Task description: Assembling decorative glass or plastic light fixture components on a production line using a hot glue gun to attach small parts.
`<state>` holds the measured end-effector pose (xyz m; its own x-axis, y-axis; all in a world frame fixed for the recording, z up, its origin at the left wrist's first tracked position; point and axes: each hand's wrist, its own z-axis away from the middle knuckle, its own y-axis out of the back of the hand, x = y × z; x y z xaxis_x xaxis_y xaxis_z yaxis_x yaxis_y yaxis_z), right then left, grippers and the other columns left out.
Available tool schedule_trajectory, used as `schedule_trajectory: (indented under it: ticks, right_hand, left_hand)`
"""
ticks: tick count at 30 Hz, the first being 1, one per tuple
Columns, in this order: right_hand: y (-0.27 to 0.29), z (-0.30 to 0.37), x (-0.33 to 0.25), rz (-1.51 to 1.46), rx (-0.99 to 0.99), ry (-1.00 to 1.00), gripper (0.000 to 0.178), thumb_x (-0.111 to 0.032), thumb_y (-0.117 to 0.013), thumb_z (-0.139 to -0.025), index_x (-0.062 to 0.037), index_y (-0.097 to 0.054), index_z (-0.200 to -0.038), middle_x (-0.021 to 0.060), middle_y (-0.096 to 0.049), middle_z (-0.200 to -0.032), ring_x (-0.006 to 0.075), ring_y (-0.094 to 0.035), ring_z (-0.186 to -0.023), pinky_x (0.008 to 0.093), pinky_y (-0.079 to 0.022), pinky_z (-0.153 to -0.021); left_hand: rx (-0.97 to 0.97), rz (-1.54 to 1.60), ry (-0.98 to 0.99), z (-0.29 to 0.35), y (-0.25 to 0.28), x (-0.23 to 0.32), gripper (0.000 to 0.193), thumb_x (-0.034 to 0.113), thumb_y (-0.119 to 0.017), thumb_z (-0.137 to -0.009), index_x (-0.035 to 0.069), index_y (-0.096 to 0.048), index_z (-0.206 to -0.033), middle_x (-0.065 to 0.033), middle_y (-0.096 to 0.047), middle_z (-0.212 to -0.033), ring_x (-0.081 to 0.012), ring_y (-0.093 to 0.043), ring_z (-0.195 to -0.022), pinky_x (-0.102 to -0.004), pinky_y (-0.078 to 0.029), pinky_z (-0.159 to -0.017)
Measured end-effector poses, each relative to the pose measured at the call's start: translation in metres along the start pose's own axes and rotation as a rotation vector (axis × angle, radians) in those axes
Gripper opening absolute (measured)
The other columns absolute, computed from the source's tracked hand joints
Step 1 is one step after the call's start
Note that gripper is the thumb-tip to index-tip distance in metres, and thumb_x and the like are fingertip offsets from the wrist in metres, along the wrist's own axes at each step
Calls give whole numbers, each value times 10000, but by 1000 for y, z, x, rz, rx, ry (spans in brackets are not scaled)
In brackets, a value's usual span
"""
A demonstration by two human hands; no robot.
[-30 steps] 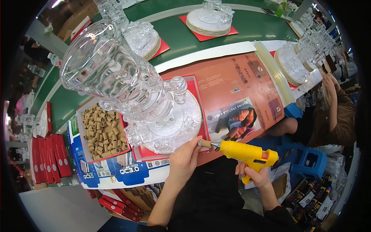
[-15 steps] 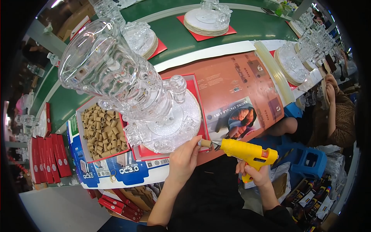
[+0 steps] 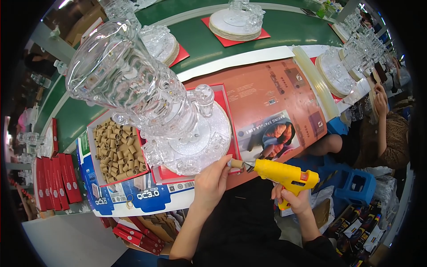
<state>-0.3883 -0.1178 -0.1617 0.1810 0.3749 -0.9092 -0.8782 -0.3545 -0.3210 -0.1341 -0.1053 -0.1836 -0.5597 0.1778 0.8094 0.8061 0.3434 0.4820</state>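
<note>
Between the fingertips of my left hand (image 3: 211,183) is a short brown cardboard tube (image 3: 236,164). My right hand (image 3: 291,198) grips the handle of a yellow hot glue gun (image 3: 284,173), its metal nozzle at the open end of the tube. Just beyond my left hand stands a tall clear glass vessel (image 3: 133,75) with a wide top, on a round glittery white base (image 3: 208,153) in a red tray (image 3: 235,144). Small clear cups (image 3: 204,99) sit around the vessel on that base. A box (image 3: 92,155) full of similar cardboard tubes (image 3: 119,151) lies to its left.
Green conveyor (image 3: 280,31) runs behind, carrying more round bases with clear cups (image 3: 235,24) on red sheets. Clear glue sticks (image 3: 316,82) lie at right. Red boxes (image 3: 55,182) stand at far left. Another person's hand (image 3: 380,100) and a blue stool (image 3: 356,187) are at right.
The bases on the conveyor have shifted slightly left. My hands, the tube and the glue gun stay almost in place. At right, the other person's hands have moved a little.
</note>
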Motion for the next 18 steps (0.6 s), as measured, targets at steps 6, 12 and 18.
schedule_trajectory:
  ticks: [6,12,18]
  right_hand:
    - [1,0,3,64,23,-2,402,-82,-557,-835,19,-463,-1213,84,-561,-664,150,-549,-539,345,-519,-651]
    - [0,2,1,69,17,15,405,-108,-572,-821,20,-473,-1192,81,-570,-650,162,-572,-563,332,-524,-650]
    - [0,4,0,66,12,-14,418,-105,-580,-811,16,-475,-1197,81,-576,-663,167,-579,-576,333,-526,-660]
  left_hand:
    - [-2,1,8,0,0,0,290,-14,-634,-840,18,-619,-1128,-149,-656,-810,-268,-650,-682,-334,-497,-605]
    - [4,-11,7,-1,0,2,271,-20,-634,-843,8,-631,-1112,-146,-664,-815,-247,-654,-675,-307,-501,-607]
    - [6,-9,13,0,0,1,268,-21,-634,-841,9,-633,-1108,-144,-663,-813,-248,-651,-671,-309,-501,-607]
